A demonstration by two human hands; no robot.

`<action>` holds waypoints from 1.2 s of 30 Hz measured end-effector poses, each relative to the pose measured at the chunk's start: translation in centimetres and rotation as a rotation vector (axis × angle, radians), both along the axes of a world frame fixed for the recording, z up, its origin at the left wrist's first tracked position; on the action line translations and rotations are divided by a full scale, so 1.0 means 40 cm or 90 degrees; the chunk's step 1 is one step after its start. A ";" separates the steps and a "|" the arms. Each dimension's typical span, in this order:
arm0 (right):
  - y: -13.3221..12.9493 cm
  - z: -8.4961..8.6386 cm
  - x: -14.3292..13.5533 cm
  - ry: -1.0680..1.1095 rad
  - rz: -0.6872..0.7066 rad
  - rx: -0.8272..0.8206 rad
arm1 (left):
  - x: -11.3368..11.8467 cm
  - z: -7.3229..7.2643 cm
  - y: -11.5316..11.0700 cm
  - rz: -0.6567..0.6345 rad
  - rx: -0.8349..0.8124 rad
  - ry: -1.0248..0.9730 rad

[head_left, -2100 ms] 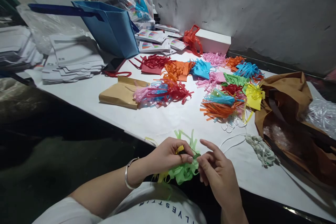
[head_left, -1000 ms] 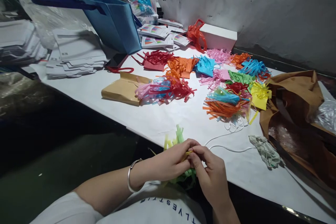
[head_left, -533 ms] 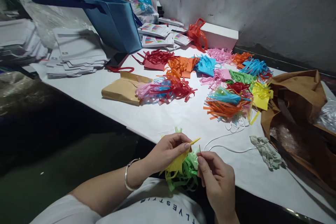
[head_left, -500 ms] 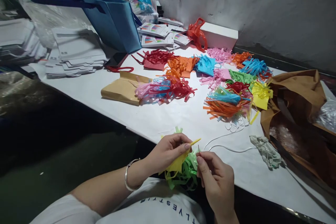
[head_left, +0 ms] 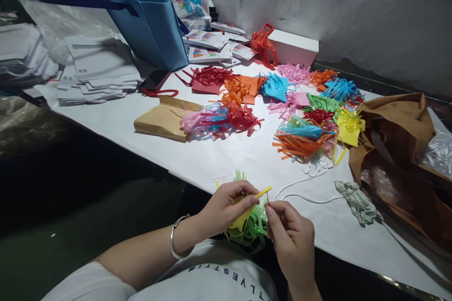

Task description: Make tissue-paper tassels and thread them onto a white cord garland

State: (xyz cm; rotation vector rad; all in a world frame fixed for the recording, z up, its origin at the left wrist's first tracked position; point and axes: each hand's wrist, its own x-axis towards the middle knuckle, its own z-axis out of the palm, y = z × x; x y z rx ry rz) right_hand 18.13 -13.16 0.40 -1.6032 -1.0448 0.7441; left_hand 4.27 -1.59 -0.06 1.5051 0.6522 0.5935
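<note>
My left hand [head_left: 229, 207] is closed on a yellow paper tassel [head_left: 243, 219], and its rolled tip [head_left: 264, 192] sticks out past the thumb. Green fringed strips [head_left: 254, 230] hang just below, against my lap. Between thumb and forefinger, my right hand [head_left: 291, 240] pinches a thin, dark, needle-like piece [head_left: 268, 197]. Its upper end meets or nearly meets the yellow tip. A white cord [head_left: 300, 198] runs from behind my right hand across the table, partly hidden by the fingers.
Several coloured paper tassels [head_left: 300, 148] lie across the white table [head_left: 148, 155]. A brown bag [head_left: 395, 150] stands at the right beside a crumpled pale cloth [head_left: 358, 202]. A blue bag [head_left: 148, 28], paper stacks [head_left: 99, 70] and a kraft envelope [head_left: 158, 120] occupy the left side.
My right hand has brought the needle-like piece slightly closer to the yellow tip. More of the yellow tip shows beyond my left thumb. The view has shifted slightly.
</note>
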 end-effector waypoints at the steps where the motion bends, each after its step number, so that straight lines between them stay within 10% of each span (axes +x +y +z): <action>1: 0.000 0.000 0.002 0.012 0.000 -0.005 | 0.000 -0.001 -0.001 -0.001 -0.007 -0.005; 19: -0.003 -0.005 0.006 0.087 -0.022 -0.041 | 0.000 -0.015 -0.001 0.001 0.064 -0.016; 28: 0.010 0.011 0.019 0.113 -0.013 -0.110 | -0.013 -0.031 0.012 -0.046 0.500 -0.052; 36: 0.024 -0.009 0.014 0.365 0.029 -0.088 | -0.023 -0.029 0.022 -0.048 0.634 -0.033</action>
